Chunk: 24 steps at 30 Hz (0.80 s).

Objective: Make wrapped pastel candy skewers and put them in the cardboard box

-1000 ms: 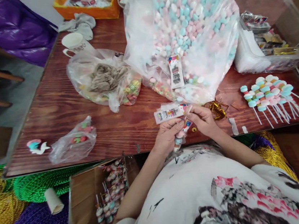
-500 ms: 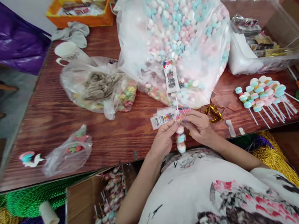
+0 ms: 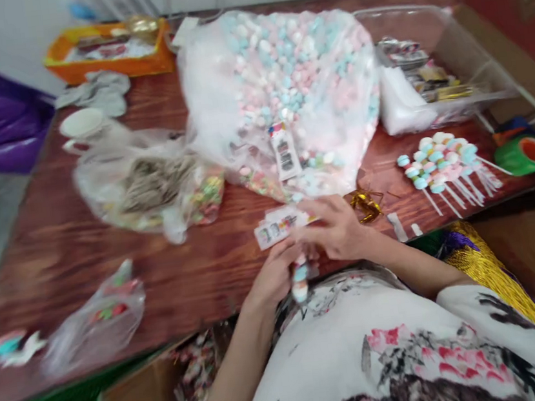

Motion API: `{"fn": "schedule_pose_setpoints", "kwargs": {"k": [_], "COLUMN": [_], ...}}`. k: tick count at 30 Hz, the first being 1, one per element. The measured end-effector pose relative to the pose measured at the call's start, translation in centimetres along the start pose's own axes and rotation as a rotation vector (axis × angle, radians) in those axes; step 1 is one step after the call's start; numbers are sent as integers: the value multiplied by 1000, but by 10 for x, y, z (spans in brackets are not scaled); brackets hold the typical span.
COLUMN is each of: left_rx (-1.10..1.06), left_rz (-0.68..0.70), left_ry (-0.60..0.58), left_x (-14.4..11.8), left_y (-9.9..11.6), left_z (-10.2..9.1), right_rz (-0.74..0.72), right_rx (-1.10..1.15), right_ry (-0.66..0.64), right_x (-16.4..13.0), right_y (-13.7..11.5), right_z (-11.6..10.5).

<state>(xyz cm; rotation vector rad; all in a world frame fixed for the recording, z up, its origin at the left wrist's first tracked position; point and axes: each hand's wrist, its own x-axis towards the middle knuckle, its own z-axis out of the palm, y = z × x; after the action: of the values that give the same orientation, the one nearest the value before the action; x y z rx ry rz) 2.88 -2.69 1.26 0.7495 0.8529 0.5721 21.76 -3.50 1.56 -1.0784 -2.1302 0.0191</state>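
1. Candy stack (image 3: 300, 282) of pastel pieces, blue and white among them, showing below the meeting fingers; lower end close to the patterned shirt (image 3: 363, 345), upper end hidden by the hands.
2. Left hand (image 3: 276, 268): mostly closed, fingertips pinching the candy stack near the top.
3. Right hand (image 3: 336, 228): fingers bent and partly closed, up against the left fingertips; blurred, so cannot tell if gripping anything.
4. Printed sleeves (image 3: 278, 226) lying flat on the table (image 3: 198, 267), just beyond the fingers, overlapped in part by the right hand.
5. Gold ties (image 3: 366, 206) in a loose tangle just right of the right hand, with white strips (image 3: 396, 227) near the table edge.
6. Farther right, a cluster of finished candy sticks (image 3: 443, 162), white stems toward the edge, beside a green tape roll (image 3: 523, 157).
7. Straight ahead, a large bag (image 3: 211, 84) full of pastel candies, with a printed packet (image 3: 283, 151) on top; right of it, a clear bin (image 3: 396, 19) with packets inside.
8. To the left, a plastic bag (image 3: 95, 202) under a brown cloth (image 3: 155, 183), near a white mug (image 3: 83, 127); nearer the edge, a small bag (image 3: 86, 330) beside loose candy pieces (image 3: 10, 347).
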Motion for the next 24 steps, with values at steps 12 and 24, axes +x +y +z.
{"fn": "schedule_pose_setpoints", "kwargs": {"k": [12, 24], "left_rx": [1100, 1434], "left_rz": [81, 920], "left_ry": [-388, -13], "left_x": [-9, 2], "left_y": [11, 3], "left_z": [-4, -1], "right_rz": [-209, 515], "right_rx": [-10, 317], "right_ry": [-313, -38], "right_x": [-28, -58], "right_y": [1, 26], "right_z": [-11, -47]}}
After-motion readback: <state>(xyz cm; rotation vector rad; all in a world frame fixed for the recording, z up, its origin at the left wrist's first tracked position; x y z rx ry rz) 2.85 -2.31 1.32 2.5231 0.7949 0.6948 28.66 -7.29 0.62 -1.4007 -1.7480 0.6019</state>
